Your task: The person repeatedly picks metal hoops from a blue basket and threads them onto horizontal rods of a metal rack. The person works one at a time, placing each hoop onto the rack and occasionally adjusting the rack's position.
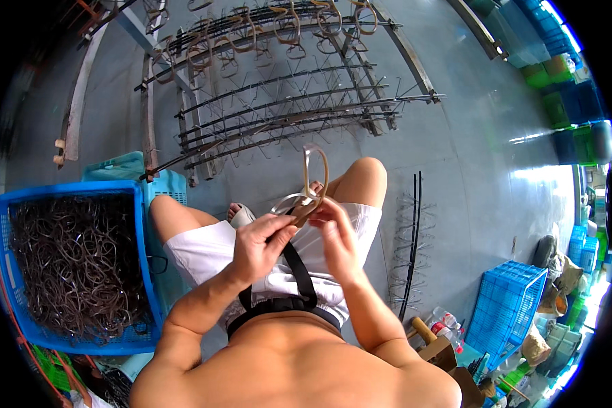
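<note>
In front of my lap I hold a thin, glossy brown looped frame (325,170), with one tall loop pointing away from me and a paler loop lower down to the left. My left hand (257,250) is closed on its near end, thumb on top. The right hand (337,238) has its fingers bent round the right side of the same end. Its exact kind is not clear. To my left a blue plastic crate (3,234) is filled with tangled brown curved frames (78,265) of similar look.
Ahead stands a metal rack (265,129) with wire hooks; similar looped frames (285,24) hang from its far bars. A rod with wire hooks (411,245) lies on the floor at my right. Blue baskets (506,306), plastic bottles (445,323) and a hammer (423,330) are at the lower right.
</note>
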Motion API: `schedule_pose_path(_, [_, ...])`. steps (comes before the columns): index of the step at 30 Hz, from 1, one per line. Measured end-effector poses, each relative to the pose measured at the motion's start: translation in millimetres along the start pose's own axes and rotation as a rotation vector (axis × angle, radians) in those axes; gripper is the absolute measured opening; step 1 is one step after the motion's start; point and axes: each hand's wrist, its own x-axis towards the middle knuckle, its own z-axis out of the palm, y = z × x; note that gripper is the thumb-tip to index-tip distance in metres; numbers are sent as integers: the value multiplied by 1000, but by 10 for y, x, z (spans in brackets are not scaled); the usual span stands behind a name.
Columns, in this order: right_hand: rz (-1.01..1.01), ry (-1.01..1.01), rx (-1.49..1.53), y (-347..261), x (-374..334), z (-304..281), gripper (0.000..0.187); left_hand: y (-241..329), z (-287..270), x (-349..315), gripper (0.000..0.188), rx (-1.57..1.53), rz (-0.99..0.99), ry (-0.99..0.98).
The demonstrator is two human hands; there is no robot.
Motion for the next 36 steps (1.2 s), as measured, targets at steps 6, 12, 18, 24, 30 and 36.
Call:
schedule_pose_path(6, [-27, 46, 248, 135, -5, -122, 15, -60, 193, -89, 30, 134, 245, -131])
schedule_pose_path(12, [222, 99, 148, 312, 113, -466, 23, -261, 283, -193, 30, 489, 613, -448])
schedule_pose_path(18, [165, -7, -156, 291, 163, -342, 20, -129, 385, -100, 29, 523, 710, -610])
schedule_pose_path(24, [11, 250, -92, 232, 205, -366, 14, -133, 354, -53, 44, 388, 492, 6])
schedule_pose_path(30, [-277, -50, -388, -139, 293, -371, 8, -330, 369, 252, 38, -1146, -888, -798])
schedule_pose_path(36, [-169, 522, 20, -808, 770, -981, 21, -320, 484, 414, 29, -1015, -549, -371])
